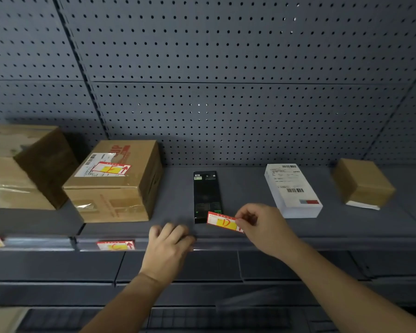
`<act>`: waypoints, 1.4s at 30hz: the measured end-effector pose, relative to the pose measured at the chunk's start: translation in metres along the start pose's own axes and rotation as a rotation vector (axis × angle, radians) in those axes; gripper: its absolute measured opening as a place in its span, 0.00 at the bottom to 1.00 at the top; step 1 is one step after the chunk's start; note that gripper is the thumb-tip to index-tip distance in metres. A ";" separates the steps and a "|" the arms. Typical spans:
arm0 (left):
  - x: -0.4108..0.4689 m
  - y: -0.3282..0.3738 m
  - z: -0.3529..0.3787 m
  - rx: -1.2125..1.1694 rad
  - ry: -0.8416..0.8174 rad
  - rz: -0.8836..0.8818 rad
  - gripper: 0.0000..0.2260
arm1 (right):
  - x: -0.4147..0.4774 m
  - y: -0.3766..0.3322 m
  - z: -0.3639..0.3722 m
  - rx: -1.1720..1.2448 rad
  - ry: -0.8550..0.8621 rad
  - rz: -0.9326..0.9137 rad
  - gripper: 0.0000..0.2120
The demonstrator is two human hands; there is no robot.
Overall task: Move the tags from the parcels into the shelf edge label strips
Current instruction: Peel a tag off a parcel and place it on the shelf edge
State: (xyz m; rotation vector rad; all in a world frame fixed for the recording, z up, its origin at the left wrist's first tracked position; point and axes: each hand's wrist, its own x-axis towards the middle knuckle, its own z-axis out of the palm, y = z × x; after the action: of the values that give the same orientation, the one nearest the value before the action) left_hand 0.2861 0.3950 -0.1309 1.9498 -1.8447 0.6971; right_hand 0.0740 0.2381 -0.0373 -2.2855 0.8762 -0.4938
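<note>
The right hand (257, 224) pinches a red tag (222, 221) over the black parcel's (207, 193) six-o'clock end; the left hand (171, 241) presses the label strip (298, 243) — slide the tag in level, at seven o'clock.

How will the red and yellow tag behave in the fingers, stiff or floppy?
Probably light and fairly stiff: the tag stays flat though the right hand pinches only one end. It looks thin, so it may bend if pushed hard into the label strip.
</note>
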 end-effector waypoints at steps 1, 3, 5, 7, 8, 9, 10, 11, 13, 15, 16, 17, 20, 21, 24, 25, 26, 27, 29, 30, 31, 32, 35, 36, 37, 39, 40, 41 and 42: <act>-0.001 0.001 0.001 0.010 0.007 -0.010 0.05 | 0.000 0.000 0.000 -0.007 -0.001 0.004 0.02; -0.002 0.002 0.001 0.027 0.017 -0.043 0.06 | -0.001 0.000 0.001 -0.013 -0.001 0.012 0.02; -0.003 0.003 0.002 0.038 0.015 -0.076 0.06 | -0.002 -0.001 0.002 -0.013 -0.005 0.020 0.03; -0.004 0.005 0.002 0.038 0.005 -0.098 0.07 | -0.004 -0.001 0.003 -0.012 -0.008 0.029 0.03; -0.005 0.006 0.002 0.033 0.001 -0.106 0.07 | -0.005 -0.001 0.004 -0.014 -0.011 0.032 0.03; -0.005 0.008 0.002 0.027 0.002 -0.115 0.07 | -0.006 -0.001 0.004 -0.018 -0.015 0.034 0.03; -0.005 0.010 0.001 0.020 0.005 -0.127 0.06 | -0.007 -0.001 0.004 -0.020 -0.018 0.035 0.02; -0.005 0.011 0.001 0.014 0.009 -0.142 0.05 | -0.007 -0.001 0.005 -0.020 -0.020 0.035 0.02; -0.004 0.013 0.002 -0.007 -0.001 -0.169 0.05 | -0.009 -0.001 0.006 -0.020 -0.025 0.039 0.02; -0.007 0.015 0.005 -0.023 -0.046 -0.153 0.09 | -0.011 -0.001 0.007 -0.023 -0.034 0.043 0.02; -0.010 0.016 0.008 -0.025 -0.073 -0.135 0.10 | -0.011 -0.001 0.007 -0.023 -0.039 0.045 0.02; -0.013 0.017 0.009 -0.034 -0.092 -0.131 0.11 | -0.012 -0.001 0.007 -0.022 -0.043 0.048 0.02; -0.017 0.018 0.010 -0.133 -0.066 -0.213 0.07 | -0.013 0.000 0.006 -0.022 -0.043 0.048 0.03; -0.016 0.017 0.008 -0.168 -0.047 -0.238 0.04 | -0.013 0.000 0.005 -0.026 -0.042 0.047 0.03; -0.013 0.015 0.006 -0.199 -0.034 -0.235 0.06 | -0.014 -0.001 0.005 -0.035 -0.043 0.046 0.02; -0.013 0.015 0.007 -0.197 -0.034 -0.227 0.06 | -0.014 -0.002 0.006 -0.035 -0.043 0.045 0.02; -0.013 0.014 0.007 -0.197 -0.030 -0.225 0.06 | -0.014 -0.002 0.007 -0.033 -0.046 0.045 0.02; -0.013 0.014 0.007 -0.201 -0.022 -0.227 0.06 | -0.015 -0.003 0.007 -0.031 -0.048 0.045 0.03; -0.012 0.014 0.009 -0.212 -0.005 -0.231 0.04 | -0.015 -0.003 0.009 -0.028 -0.047 0.039 0.03; -0.011 0.014 0.009 -0.220 0.001 -0.225 0.03 | -0.015 -0.003 0.009 -0.024 -0.047 0.037 0.02; -0.011 0.014 0.010 -0.228 0.003 -0.215 0.02 | -0.015 -0.003 0.009 -0.018 -0.046 0.035 0.02; -0.011 0.014 0.011 -0.237 0.001 -0.210 0.01 | -0.015 -0.003 0.009 -0.015 -0.046 0.034 0.02; -0.011 0.013 0.011 -0.275 -0.026 -0.224 0.02 | -0.016 -0.005 0.011 -0.023 -0.059 0.016 0.03; -0.011 0.012 0.010 -0.292 -0.037 -0.228 0.03 | -0.015 -0.006 0.013 -0.028 -0.065 0.006 0.03; -0.011 0.012 0.009 -0.310 -0.047 -0.230 0.04 | -0.015 -0.007 0.014 -0.034 -0.070 -0.002 0.04; -0.010 0.011 0.007 -0.340 -0.066 -0.230 0.06 | -0.012 -0.009 0.018 -0.057 -0.085 -0.020 0.03; -0.010 0.010 0.004 -0.351 -0.075 -0.231 0.06 | -0.010 -0.009 0.022 -0.075 -0.091 -0.038 0.03; -0.010 0.010 0.002 -0.359 -0.085 -0.234 0.07 | -0.008 -0.009 0.026 -0.097 -0.093 -0.060 0.03; -0.009 0.010 0.000 -0.363 -0.098 -0.235 0.08 | -0.006 -0.009 0.030 -0.122 -0.090 -0.085 0.03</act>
State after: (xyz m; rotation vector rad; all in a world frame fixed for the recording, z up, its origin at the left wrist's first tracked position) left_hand 0.2762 0.4017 -0.1373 1.9365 -1.6208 0.1819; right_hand 0.0899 0.2609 -0.0537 -2.4441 0.7871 -0.3794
